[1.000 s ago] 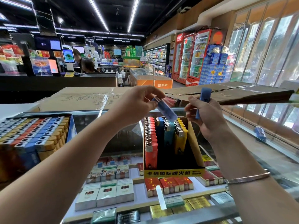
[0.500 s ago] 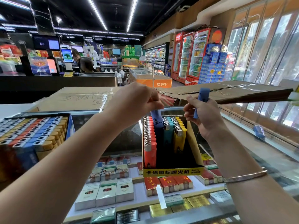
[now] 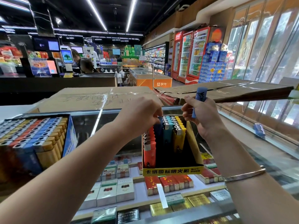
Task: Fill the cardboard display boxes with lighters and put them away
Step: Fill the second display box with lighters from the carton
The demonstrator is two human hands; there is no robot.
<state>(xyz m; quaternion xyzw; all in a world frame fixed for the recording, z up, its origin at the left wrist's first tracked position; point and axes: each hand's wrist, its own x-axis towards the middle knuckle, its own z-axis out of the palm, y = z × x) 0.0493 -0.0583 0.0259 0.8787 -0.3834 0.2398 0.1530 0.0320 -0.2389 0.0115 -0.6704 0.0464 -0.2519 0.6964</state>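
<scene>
Cardboard display box [image 3: 196,152] stands mid-bench, left hand [image 3: 142,113] curled over its dark-blue row at twelve o'clock, grip hidden, while right hand [image 3: 202,117] pinches a blue lighter [image 3: 199,101] upright; a careless push could topple neighbouring lighters.

Left hand [image 3: 142,113] curled, right hand [image 3: 200,117] gripping

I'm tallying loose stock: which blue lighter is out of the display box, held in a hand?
The blue lighter gripped by the right hand, raised above the display box; the other lighters stand in rows.
</scene>
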